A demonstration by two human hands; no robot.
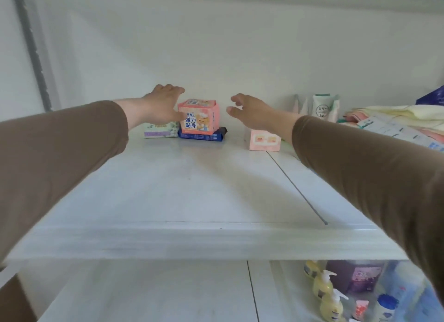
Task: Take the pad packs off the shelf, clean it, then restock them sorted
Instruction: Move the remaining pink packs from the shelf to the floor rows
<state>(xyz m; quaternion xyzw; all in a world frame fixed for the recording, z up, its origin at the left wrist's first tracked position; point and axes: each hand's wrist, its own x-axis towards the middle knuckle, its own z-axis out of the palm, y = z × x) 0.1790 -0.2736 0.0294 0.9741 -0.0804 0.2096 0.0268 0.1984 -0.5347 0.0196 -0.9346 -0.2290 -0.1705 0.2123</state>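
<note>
A pink pad pack [199,116] stands on a flat dark blue pack [201,136] at the back of the white shelf [168,182]. A pale green and lilac pack [160,129] lies to their left. A light pink pack [263,140] sits apart to the right. My left hand [161,105] reaches in with spread fingers, its thumb touching the pink pack's left side. My right hand [252,111] hovers a little to the right of that pack, fingers loosely spread, holding nothing.
White tubes and pouches [322,107] stand at the back right, with folded towels [396,119] and a printed sheet [394,130] beside them. On the lower shelf stand yellow pump bottles [324,288], a purple box [353,276] and blue bottles [384,307].
</note>
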